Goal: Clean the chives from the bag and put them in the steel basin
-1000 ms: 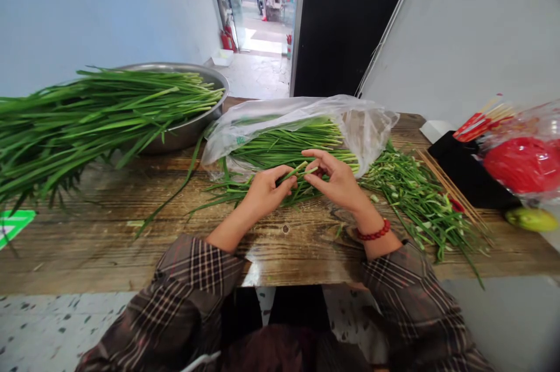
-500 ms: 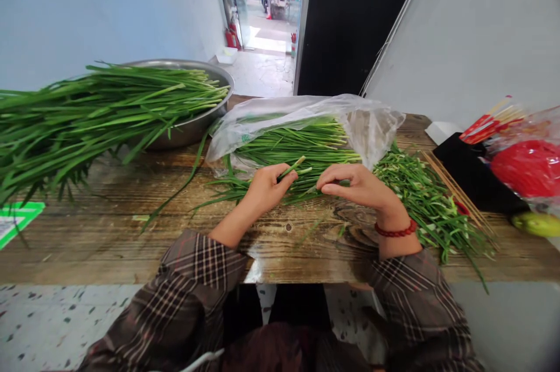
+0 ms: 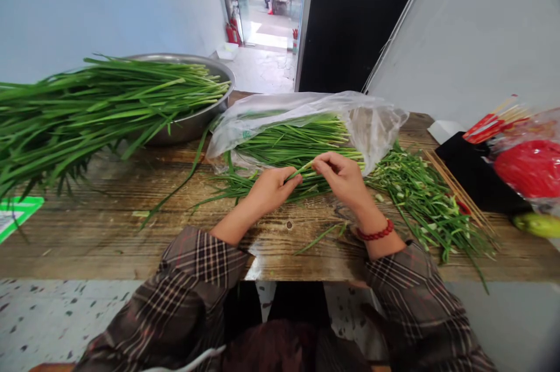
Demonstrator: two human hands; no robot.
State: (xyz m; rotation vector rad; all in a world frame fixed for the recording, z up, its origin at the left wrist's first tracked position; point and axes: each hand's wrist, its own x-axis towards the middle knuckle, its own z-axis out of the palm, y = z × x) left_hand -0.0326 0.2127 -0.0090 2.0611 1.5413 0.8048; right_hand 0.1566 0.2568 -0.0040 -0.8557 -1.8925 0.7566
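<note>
My left hand [image 3: 272, 190] is closed around a few green chive stalks, their pale ends pointing right. The fingertips of my right hand [image 3: 343, 178] pinch the end of a stalk at the left hand's right side. Just behind both hands, long chives [image 3: 289, 143] lie partly inside a clear plastic bag [image 3: 376, 127]. A loose pile of chive scraps [image 3: 420, 191] spreads to the right of my right hand. One thin green leaf [image 3: 321, 239] lies on the wooden table in front of my hands.
At the left, a metal bowl [image 3: 188, 130] holds a big heap of chives [image 3: 109, 104] overhanging the wooden table [image 3: 175, 252]. Thin sticks [image 3: 459, 191], a black box [image 3: 476, 179], a red bundle [image 3: 529, 168] and a yellow-green item [image 3: 536, 224] are at the right.
My right hand has moved left and slightly up, onto a stalk end by my left hand. A green leaf now shows on the table below my hands.
</note>
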